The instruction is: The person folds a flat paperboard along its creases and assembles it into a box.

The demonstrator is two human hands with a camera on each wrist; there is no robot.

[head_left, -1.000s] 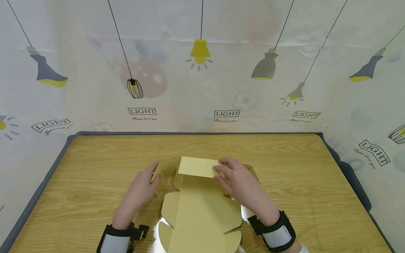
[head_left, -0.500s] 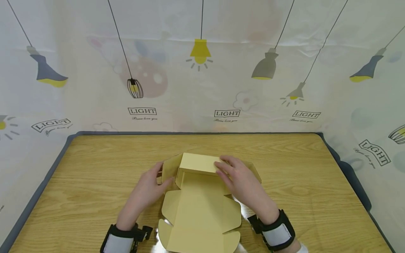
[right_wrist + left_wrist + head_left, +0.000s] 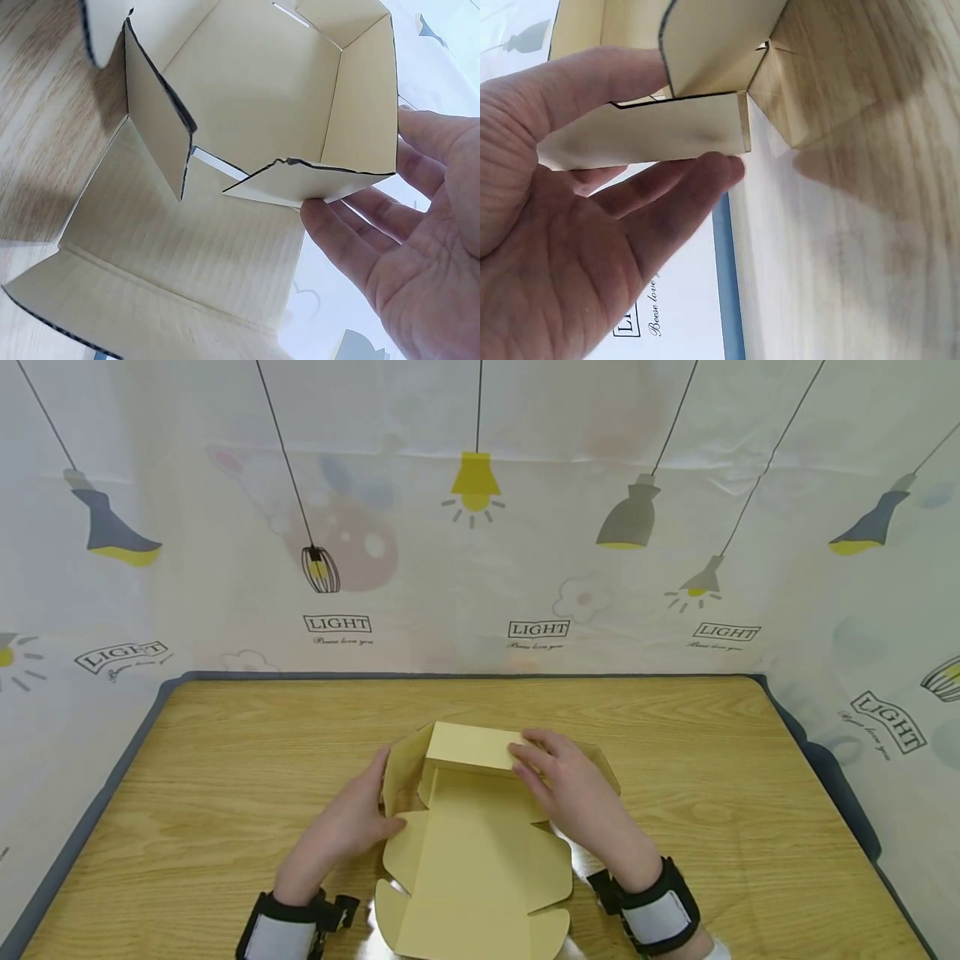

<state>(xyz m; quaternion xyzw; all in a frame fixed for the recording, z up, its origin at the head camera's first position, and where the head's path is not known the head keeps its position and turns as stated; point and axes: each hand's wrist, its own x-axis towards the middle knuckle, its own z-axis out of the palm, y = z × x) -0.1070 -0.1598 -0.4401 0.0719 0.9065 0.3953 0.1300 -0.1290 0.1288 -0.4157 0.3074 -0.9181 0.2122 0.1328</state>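
Observation:
A pale yellow cardboard box (image 3: pixel 476 860), partly folded, lies lengthwise before me with its far end raised into walls. My left hand (image 3: pixel 345 827) holds the upright left side panel (image 3: pixel 405 764), fingers behind it and thumb toward the near side. In the left wrist view the thumb passes above a folded flap (image 3: pixel 652 135) and a fingertip touches its lower edge. My right hand (image 3: pixel 577 793) grips the far end's right corner, fingertips on the folded top strip (image 3: pixel 471 747). The right wrist view shows the fingers against the outside of a flap (image 3: pixel 307 182).
The box rests on a wood-grain table (image 3: pixel 750 827). Beyond the table's dark far edge stands a white cloth backdrop (image 3: pixel 450 602) printed with lamps. Rounded side flaps (image 3: pixel 551 868) spread out along the near part of the box.
My left hand has moved right, swinging the left side panel inward, and its thumb has dropped lower. The folded far strip sits slightly farther back. My right hand has barely shifted.

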